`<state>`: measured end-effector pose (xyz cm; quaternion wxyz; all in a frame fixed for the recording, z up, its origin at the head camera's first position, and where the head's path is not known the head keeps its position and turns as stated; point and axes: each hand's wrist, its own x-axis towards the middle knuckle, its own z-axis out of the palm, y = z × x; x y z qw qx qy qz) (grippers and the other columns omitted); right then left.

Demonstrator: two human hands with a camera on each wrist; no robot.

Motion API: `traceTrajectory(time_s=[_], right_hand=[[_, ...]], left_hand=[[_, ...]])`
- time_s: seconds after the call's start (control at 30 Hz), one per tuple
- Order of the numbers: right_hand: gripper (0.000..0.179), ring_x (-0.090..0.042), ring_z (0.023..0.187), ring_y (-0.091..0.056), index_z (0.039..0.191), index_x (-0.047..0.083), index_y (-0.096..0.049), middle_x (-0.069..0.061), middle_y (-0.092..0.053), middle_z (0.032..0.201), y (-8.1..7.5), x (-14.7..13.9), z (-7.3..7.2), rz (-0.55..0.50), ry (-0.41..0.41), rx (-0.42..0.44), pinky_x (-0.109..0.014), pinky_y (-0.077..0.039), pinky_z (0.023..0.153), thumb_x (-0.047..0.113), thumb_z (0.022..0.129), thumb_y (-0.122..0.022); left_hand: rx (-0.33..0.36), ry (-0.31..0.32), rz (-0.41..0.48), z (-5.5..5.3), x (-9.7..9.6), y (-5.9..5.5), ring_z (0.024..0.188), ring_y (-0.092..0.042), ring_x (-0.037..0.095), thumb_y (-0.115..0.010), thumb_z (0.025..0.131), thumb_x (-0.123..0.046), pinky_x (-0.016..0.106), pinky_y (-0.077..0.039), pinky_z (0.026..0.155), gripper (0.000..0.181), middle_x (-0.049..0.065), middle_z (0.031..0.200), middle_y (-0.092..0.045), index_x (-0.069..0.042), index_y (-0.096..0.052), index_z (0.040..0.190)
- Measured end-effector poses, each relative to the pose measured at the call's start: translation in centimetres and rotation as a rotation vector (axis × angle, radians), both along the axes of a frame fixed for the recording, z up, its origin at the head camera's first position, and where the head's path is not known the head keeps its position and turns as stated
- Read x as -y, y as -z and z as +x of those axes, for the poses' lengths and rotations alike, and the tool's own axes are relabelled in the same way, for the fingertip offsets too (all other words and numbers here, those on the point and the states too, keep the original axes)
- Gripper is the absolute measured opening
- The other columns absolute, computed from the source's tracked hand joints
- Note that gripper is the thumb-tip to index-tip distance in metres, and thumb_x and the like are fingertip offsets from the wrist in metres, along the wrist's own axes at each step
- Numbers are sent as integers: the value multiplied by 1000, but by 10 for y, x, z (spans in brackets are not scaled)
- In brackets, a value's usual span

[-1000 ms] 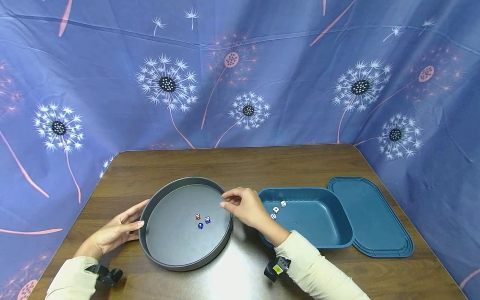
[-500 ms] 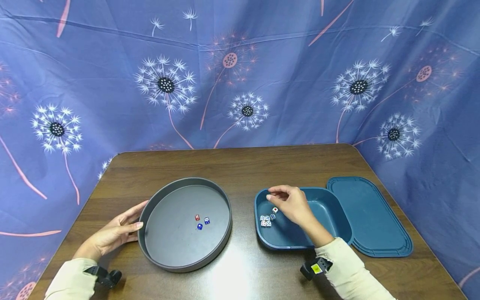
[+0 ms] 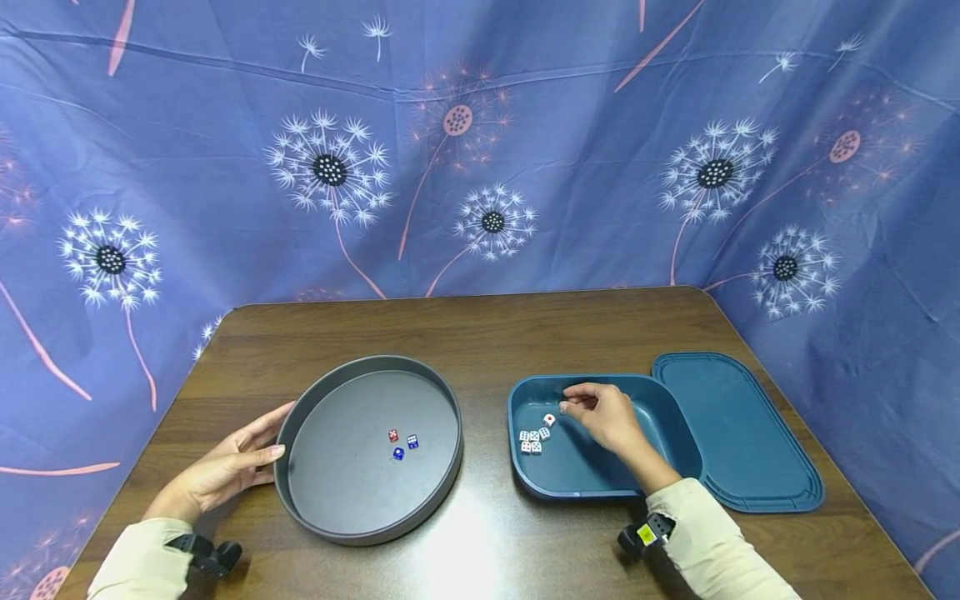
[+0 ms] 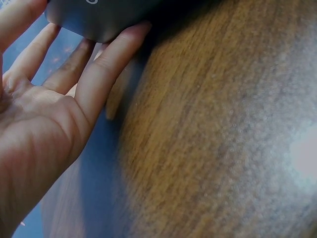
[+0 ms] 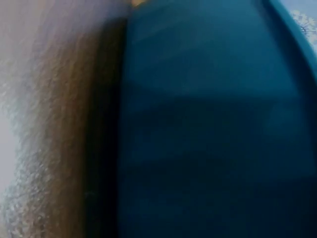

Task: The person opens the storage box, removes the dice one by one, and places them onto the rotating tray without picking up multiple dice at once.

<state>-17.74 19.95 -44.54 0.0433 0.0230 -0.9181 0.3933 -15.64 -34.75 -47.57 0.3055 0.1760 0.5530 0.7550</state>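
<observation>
A round grey tray (image 3: 300, 433) lies on the wooden table with a red die (image 3: 393, 435) and two blue dice (image 3: 406, 447) in it. My left hand (image 3: 232, 467) rests with straight fingers against the tray's left rim; the left wrist view shows the left-hand fingers (image 4: 106, 64) touching the grey tray (image 4: 99, 17). To the right stands a teal bin (image 3: 660, 467) holding several white dice (image 3: 531, 441). My right hand (image 3: 592, 410) hovers inside it, fingers curled, fingertips pinching a small white die (image 3: 563, 407). In the blurred right wrist view only the teal bin (image 5: 213, 124) appears.
The bin's teal lid (image 3: 738, 433) lies flat just right of the bin. A blue dandelion-print cloth (image 3: 480, 150) hangs behind and beside the table. Bare brown tabletop (image 3: 480, 333) stretches behind the tray and bin, and more lies in front near the table edge.
My right hand moved from the grey tray's right rim over to the teal bin and lowered its curled fingers onto a die. The left hand stayed put.
</observation>
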Motion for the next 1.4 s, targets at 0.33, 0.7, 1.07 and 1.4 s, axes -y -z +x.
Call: traceTrajectory(time_s=[0.33, 0.7, 1.07, 1.4], right_hand=[[20, -17, 72, -65, 96, -2, -72, -8, -72, 82, 9, -2, -1, 106, -1, -11, -30, -51, 66, 9, 79, -76], [16, -21, 76, -64, 92, 2, -73, -7, -70, 82, 13, -4, 0, 194, -19, -3, -37, -50, 69, 10, 78, -77], [15, -21, 75, -62, 85, 4, -72, -5, -68, 79, 14, 1, 1, 271, -13, -43, -40, -48, 68, 11, 74, -80], [14, -22, 74, -61, 82, 6, -71, -5, -65, 77, 17, 6, 2, 300, 12, -58, -43, -46, 67, 11, 73, -81]], left_hand=[[2, -13, -10, 0, -1, 0, 125, -50, 13, -34, 100, 7, 42, -47, 95, 66, -19, 144, -42, -18, -8, 156], [11, -17, -17, -2, -1, 1, 125, -50, 14, -34, 100, 6, 43, -47, 95, 66, -19, 144, -42, -20, -11, 155], [19, -23, -19, -1, -1, 1, 125, -50, 13, -35, 99, 6, 43, -47, 95, 66, -21, 143, -42, -21, -12, 155], [27, -12, -6, 1, 1, -2, 125, -50, 14, -34, 100, 6, 42, -47, 96, 66, -21, 143, -43, -23, -15, 155]])
